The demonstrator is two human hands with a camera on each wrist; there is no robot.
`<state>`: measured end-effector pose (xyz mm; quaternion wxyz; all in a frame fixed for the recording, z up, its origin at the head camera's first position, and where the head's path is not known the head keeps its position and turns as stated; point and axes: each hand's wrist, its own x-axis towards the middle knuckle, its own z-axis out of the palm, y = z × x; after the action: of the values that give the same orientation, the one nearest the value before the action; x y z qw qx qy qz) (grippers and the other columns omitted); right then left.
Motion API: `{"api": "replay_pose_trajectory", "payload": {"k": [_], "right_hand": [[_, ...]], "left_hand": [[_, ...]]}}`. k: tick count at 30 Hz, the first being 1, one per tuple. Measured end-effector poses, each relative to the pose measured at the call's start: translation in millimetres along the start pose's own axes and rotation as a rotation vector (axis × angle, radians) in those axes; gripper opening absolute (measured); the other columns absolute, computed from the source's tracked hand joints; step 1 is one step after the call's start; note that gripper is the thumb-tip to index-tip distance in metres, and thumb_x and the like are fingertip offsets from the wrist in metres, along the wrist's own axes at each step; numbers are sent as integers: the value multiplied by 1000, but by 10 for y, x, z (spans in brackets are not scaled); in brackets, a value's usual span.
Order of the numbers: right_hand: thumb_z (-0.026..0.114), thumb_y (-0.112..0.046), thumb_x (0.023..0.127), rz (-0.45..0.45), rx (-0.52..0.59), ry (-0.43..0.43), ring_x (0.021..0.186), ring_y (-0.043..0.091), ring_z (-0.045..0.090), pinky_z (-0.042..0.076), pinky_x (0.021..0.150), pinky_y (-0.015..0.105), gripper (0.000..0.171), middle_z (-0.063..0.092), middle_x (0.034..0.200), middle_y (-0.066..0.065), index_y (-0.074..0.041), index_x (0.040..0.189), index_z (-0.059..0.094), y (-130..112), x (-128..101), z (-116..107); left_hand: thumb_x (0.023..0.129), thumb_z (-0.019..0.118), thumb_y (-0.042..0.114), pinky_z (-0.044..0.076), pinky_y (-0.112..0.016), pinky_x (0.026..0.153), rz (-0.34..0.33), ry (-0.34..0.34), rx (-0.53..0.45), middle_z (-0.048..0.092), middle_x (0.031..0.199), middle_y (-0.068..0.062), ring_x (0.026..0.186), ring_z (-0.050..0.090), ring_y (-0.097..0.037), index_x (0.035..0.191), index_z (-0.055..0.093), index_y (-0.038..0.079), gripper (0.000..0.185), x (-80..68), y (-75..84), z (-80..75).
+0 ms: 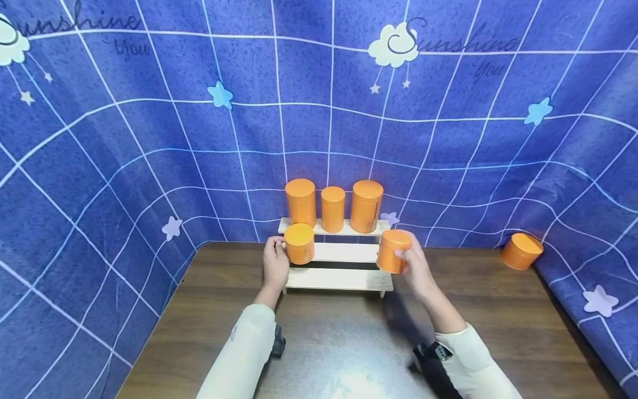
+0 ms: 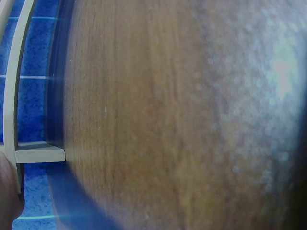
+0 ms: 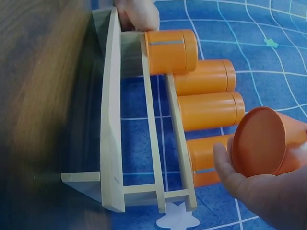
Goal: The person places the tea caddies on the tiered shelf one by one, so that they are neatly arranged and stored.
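Head view, biggest first: blue grid cloth (image 1: 149, 138) wraps back + sides, brown table (image 1: 324, 343) below, pale wood stepped rack (image 1: 339, 266) at 12 o'clock from the person, its long axis running 9-to-3.

Top step carries three upright orange tins: left tall tin (image 1: 301, 201), middle slim tin (image 1: 333, 208), right tall tin (image 1: 366, 205). A stray tin (image 1: 521, 251) sits tilted at 3 o'clock, far table edge against the cloth, well apart from both hands.

R hand (image 1: 416, 271) wraps fingers + thumb round the right short tin (image 1: 393, 251). Tin is off the rack, just at the rack's right end, leaning: lid points up and a bit toward 1 o'clock, long axis near-vertical but tilted. Right wrist view confirms the lid (image 3: 258, 142) faces the cam, fingers (image 3: 225, 165) curled at its rim. Middle step lies at approx 9 o'clock from this tin, close by; R hand is the nearer one to that free spot.

L hand (image 1: 276, 263) holds the left short tin (image 1: 299, 243) from its 9 o'clock side; tin stands upright on the middle step, left end, axis vertical, lid up. How tightly the fingers close there: can't tell fully, they look curled onto its wall.

Left wrist view: mostly blurred tabletop, rack end at the left edge, no tin visible.
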<state>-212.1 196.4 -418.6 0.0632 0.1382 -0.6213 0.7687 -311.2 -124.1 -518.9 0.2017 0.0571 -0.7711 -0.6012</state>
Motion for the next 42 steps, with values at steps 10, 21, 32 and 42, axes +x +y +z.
{"api": "replay_pose_trajectory", "payload": {"k": [10, 21, 32, 42], "right_hand": [[28, -3, 88, 20, 29, 0, 90, 10, 63, 55, 77, 30, 40, 63, 101, -10, -17, 122, 44, 79, 10, 65], [30, -5, 84, 38, -22, 16, 82, 12, 64, 57, 71, 32, 44, 64, 95, -8, -2, 126, 41, 100, 47, 111], [32, -1, 82, 29, -72, 23, 85, 10, 59, 52, 74, 29, 49, 60, 100, -8, 8, 130, 38, 174, 94, 177], [51, -1, 92, 100, -290, 20, 100, 6, 60, 52, 90, 24, 46, 56, 124, 22, 4, 136, 39, 282, 126, 204]], "left_hand": [[108, 36, 19, 47, -33, 75, -1, 3, 2, 55, 99, -11, 83, 53, -20, 112, 56, 7, 23, -18, -6, 4], [108, 36, 19, 47, -34, 77, 3, -2, 7, 57, 105, -11, 87, 54, -22, 112, 55, 8, 23, 28, -16, 14], [108, 35, 21, 47, -34, 77, 10, -9, 9, 56, 105, -11, 88, 54, -23, 113, 55, 8, 24, 38, -7, -1], [108, 35, 22, 47, -34, 77, -17, -3, 14, 56, 105, -10, 88, 54, -22, 113, 55, 10, 23, -18, 21, -12]]}}
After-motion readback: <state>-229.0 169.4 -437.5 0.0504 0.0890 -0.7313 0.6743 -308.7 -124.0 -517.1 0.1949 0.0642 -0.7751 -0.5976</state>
